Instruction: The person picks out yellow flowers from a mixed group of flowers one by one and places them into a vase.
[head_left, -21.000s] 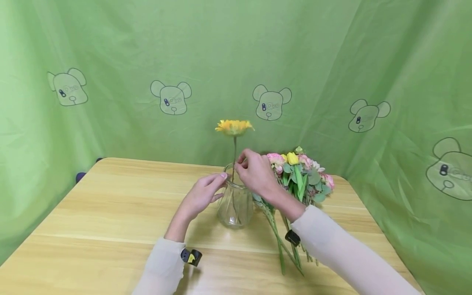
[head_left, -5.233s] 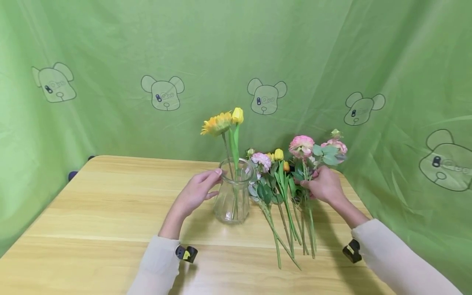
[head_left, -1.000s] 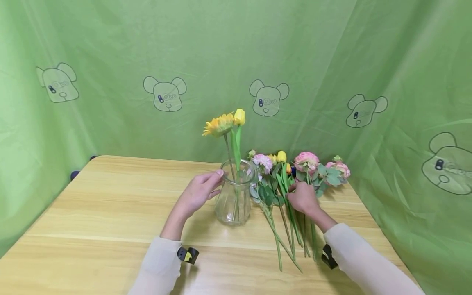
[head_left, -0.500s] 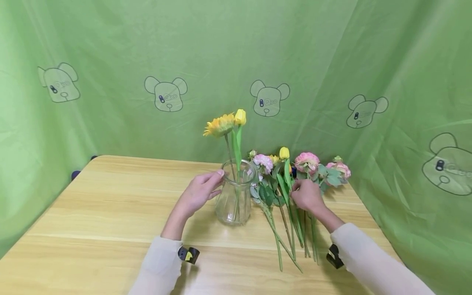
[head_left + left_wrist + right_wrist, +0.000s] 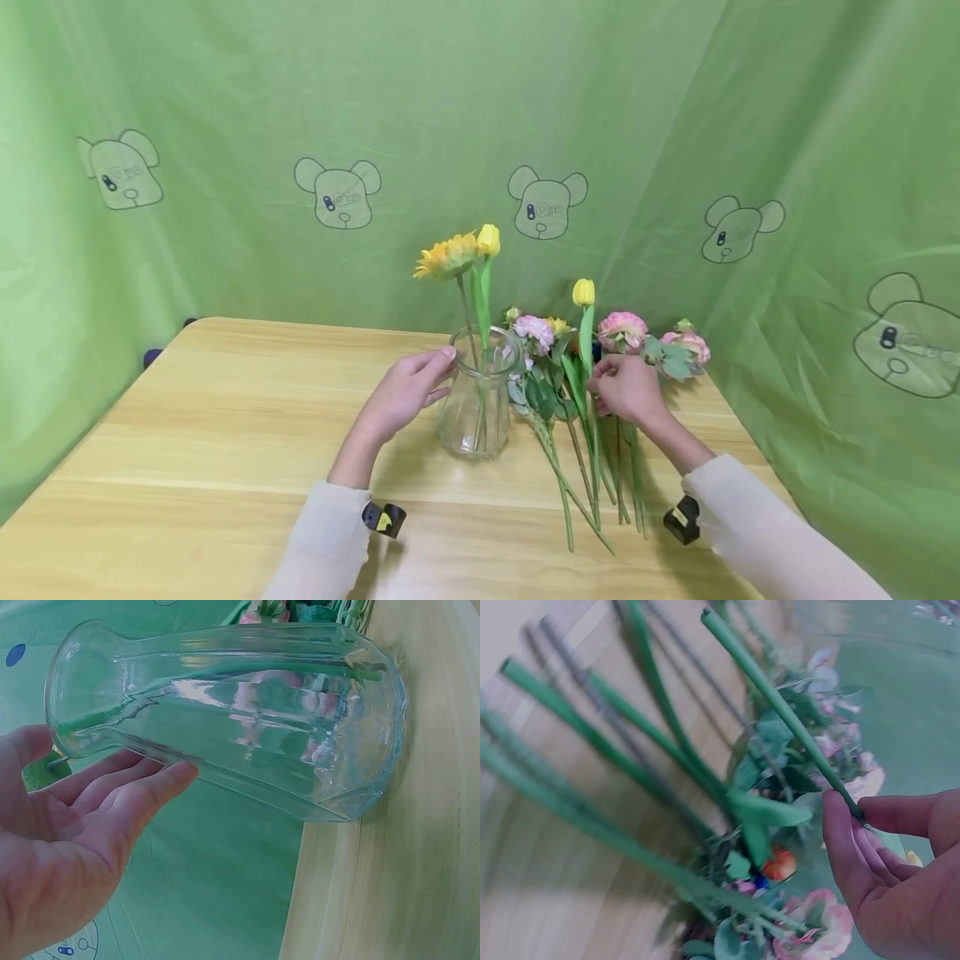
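Note:
My left hand rests against the neck of a clear glass vase, thumb at its rim. In the left wrist view its fingers lie extended along the glass. The vase stands upright on the table and holds an orange-yellow daisy-like flower and a yellow tulip. My right hand pinches the stem of a second yellow tulip between thumb and fingers, its bloom raised above the other flowers. The right wrist view shows this green stem reaching past the fingertips.
Right of the vase, pink flowers, a lilac bloom and an orange tulip lie on the wooden table, stems toward me. A green printed curtain stands behind and along the right side.
Earlier the vase held only the daisy-like flower; a yellow tulip has joined it. The right hand let go of the pink flowers, then raised another yellow tulip from the pile. The left hand stays by the vase.

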A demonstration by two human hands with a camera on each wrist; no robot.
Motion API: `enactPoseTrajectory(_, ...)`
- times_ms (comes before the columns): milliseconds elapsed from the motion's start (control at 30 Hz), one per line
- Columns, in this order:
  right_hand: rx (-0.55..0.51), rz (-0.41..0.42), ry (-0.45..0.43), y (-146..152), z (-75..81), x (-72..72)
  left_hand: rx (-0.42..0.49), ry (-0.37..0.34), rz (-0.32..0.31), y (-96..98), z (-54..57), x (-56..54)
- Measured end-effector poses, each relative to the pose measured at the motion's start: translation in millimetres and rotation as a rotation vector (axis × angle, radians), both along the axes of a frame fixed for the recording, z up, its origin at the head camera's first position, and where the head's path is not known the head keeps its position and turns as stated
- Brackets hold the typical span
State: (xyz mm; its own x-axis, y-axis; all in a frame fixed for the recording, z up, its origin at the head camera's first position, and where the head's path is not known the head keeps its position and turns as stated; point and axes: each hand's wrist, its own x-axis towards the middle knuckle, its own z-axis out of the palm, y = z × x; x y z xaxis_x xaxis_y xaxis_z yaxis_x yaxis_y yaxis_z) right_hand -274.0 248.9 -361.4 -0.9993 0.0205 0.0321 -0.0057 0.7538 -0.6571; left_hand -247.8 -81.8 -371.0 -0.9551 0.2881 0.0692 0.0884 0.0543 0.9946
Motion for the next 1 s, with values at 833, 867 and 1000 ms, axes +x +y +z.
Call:
enactPoseTrajectory(833, -0.365, 0.048, -0.026, -13, 20.2, 18.5, 0.017, 0.002, -0.003, 0.9, -0.3, 1.5)
enactPoseTrajectory(867, -0.369, 0.048, -0.022, -13, 20.8, 18.6, 0.017, 0.003, -0.003, 0.9, -0.2, 1.6)
enactPoseTrajectory(1000, -0.368, 0.034, -0.009, -14, 22.6, 18.1, 0.015, 0.004, -0.005, 0.7, -0.2, 1.6)
